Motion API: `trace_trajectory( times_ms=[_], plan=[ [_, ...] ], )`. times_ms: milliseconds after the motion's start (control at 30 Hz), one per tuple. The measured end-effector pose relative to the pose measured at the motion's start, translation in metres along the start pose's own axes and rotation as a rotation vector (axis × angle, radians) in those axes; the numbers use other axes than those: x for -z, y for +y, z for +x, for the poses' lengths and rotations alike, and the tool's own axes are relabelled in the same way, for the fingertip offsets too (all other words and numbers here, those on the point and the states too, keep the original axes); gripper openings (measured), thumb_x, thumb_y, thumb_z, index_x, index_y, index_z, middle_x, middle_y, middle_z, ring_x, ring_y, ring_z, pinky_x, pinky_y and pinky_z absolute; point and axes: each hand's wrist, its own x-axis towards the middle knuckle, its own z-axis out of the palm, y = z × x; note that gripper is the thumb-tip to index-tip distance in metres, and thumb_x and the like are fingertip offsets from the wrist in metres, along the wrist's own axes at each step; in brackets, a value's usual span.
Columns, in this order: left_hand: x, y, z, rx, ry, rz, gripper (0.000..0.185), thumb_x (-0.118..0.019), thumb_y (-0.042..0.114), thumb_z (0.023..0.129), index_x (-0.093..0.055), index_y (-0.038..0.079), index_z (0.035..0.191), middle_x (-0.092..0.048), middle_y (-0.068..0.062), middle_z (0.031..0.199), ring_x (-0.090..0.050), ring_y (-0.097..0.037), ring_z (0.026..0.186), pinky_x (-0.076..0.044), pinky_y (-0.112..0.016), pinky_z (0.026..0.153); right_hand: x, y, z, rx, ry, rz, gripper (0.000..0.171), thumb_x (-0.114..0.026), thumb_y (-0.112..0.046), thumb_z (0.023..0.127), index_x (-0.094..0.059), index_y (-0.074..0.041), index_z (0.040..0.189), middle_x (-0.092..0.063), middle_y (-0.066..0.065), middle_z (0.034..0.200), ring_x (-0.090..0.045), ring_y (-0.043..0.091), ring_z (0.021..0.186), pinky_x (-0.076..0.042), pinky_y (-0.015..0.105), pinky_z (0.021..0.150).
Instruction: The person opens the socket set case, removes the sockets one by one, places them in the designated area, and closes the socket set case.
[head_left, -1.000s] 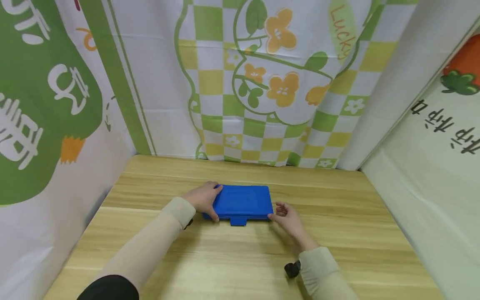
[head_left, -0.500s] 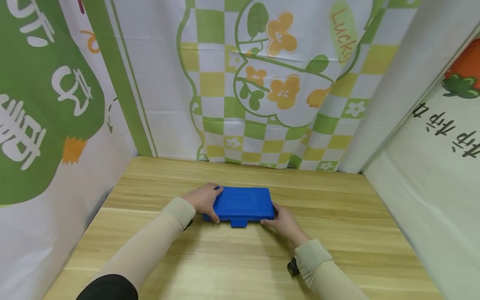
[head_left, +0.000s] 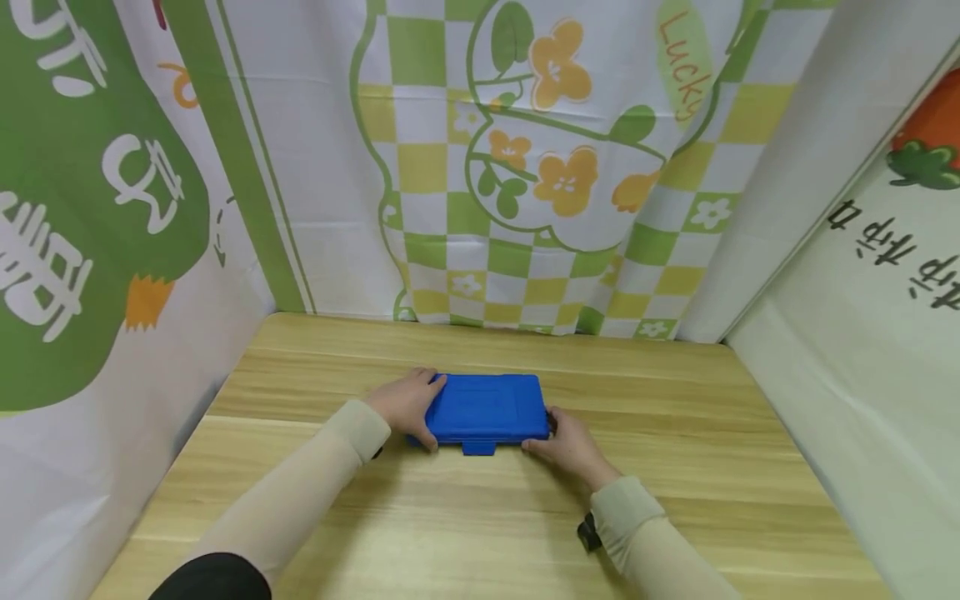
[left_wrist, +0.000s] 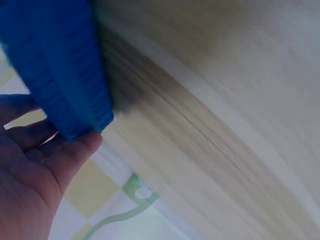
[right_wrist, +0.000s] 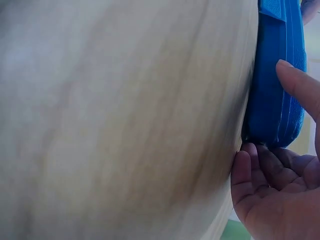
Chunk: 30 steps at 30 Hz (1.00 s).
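Note:
A blue plastic case (head_left: 487, 407) lies closed and flat on the wooden table, its latch (head_left: 478, 447) on the side toward me. My left hand (head_left: 405, 407) grips the case's left end, thumb at the front corner and fingers at the back. Ridges run along that blue end in the left wrist view, where the fingertips (left_wrist: 91, 140) touch its corner. At the opposite end my right hand (head_left: 572, 450) holds the front right corner. Its thumb (right_wrist: 300, 85) presses the front side in the right wrist view, while the other fingers curl at the short end, low near the tabletop.
The wooden table (head_left: 480, 525) meets a checked, flower-printed cloth (head_left: 517, 250) at the back. A printed white and green sheet (head_left: 90, 250) stands along the left, and another white sheet (head_left: 862, 350) bounds the right.
My right hand has moved in to the left and closed on the case's right end, its thumb now along the front edge. The left hand and the case have stayed nearly in place.

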Motion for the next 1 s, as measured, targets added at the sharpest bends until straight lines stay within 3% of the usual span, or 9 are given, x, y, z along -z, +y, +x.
trace_trajectory(
  times_ms=[333, 600, 800, 1000],
  plan=[
    [0.01, -0.006, 0.002, 0.001, -0.008, -0.082, 0.115, -0.092, 0.051, 0.072, -0.036, 0.002, 0.159, -0.036, -0.022, 0.161, -0.034, -0.039, 0.148, -0.037, -0.049, 0.116, 0.001, 0.001, 0.001, -0.02, -0.011, 0.009, 0.083, -0.086, -0.024, 0.088, -0.043, 0.014, 0.148, -0.054, 0.034, 0.142, -0.053, 0.047, 0.131, -0.044, 0.056, 0.108],
    [0.011, -0.018, 0.002, -0.004, -0.008, -0.253, 0.102, -0.088, 0.048, 0.076, -0.044, 0.004, 0.156, -0.038, -0.021, 0.161, -0.038, -0.04, 0.146, -0.037, -0.05, 0.115, 0.0, 0.002, 0.0, 0.021, 0.009, 0.023, 0.072, -0.088, -0.022, 0.084, -0.054, 0.012, 0.139, -0.063, 0.028, 0.131, -0.06, 0.044, 0.122, -0.048, 0.057, 0.102],
    [0.016, -0.026, -0.008, -0.021, 0.092, -0.476, 0.073, -0.085, 0.039, 0.084, -0.062, 0.005, 0.143, -0.05, -0.016, 0.154, -0.044, -0.039, 0.142, -0.038, -0.054, 0.114, 0.001, 0.003, -0.002, 0.038, -0.001, 0.025, 0.067, -0.086, -0.021, 0.087, -0.057, 0.01, 0.138, -0.063, 0.027, 0.133, -0.059, 0.043, 0.124, -0.047, 0.055, 0.105],
    [0.022, -0.027, -0.014, -0.036, 0.178, -0.558, 0.058, -0.081, 0.038, 0.09, -0.068, 0.003, 0.134, -0.061, -0.017, 0.141, -0.055, -0.036, 0.133, -0.045, -0.052, 0.108, 0.003, 0.002, -0.006, 0.074, 0.006, -0.047, 0.067, -0.084, -0.022, 0.089, -0.055, 0.016, 0.137, -0.062, 0.031, 0.131, -0.06, 0.045, 0.122, -0.048, 0.055, 0.103]
  ],
)
